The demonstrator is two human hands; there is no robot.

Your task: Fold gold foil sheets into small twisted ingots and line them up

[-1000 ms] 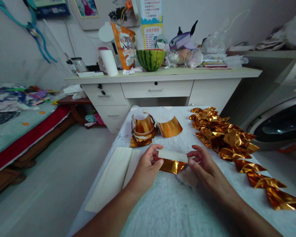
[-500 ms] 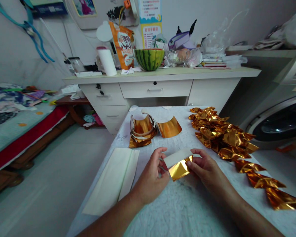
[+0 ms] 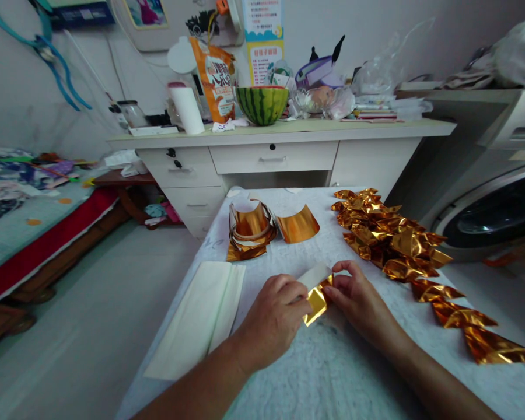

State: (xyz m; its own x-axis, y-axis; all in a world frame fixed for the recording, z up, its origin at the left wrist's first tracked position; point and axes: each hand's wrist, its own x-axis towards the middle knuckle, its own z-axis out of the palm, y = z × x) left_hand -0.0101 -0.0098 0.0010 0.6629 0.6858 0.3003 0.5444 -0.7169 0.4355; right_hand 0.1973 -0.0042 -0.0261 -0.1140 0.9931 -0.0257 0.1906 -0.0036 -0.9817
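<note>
Between my hands is a sheet of gold foil paper, its gold side toward me and a pale strip along its upper edge. My left hand is closed on the sheet's left end, fingers curled over it. At the right end, my right hand pinches the sheet between thumb and fingers. Beyond my hands stands a curled stack of gold foil sheets, with a single curved gold sheet beside it. Folded gold foil pieces lie heaped to the right, trailing in a row toward me.
White paper sheets lie at the left on the cloth-covered table. Behind it stands a white desk with a halved watermelon and an orange bag. A washing machine is at the right, a bed at the left.
My left hand has gone from loosely spread fingers beside the sheet to a closed grip over its left end. The sheet now bends more. My right hand keeps its pinch.
</note>
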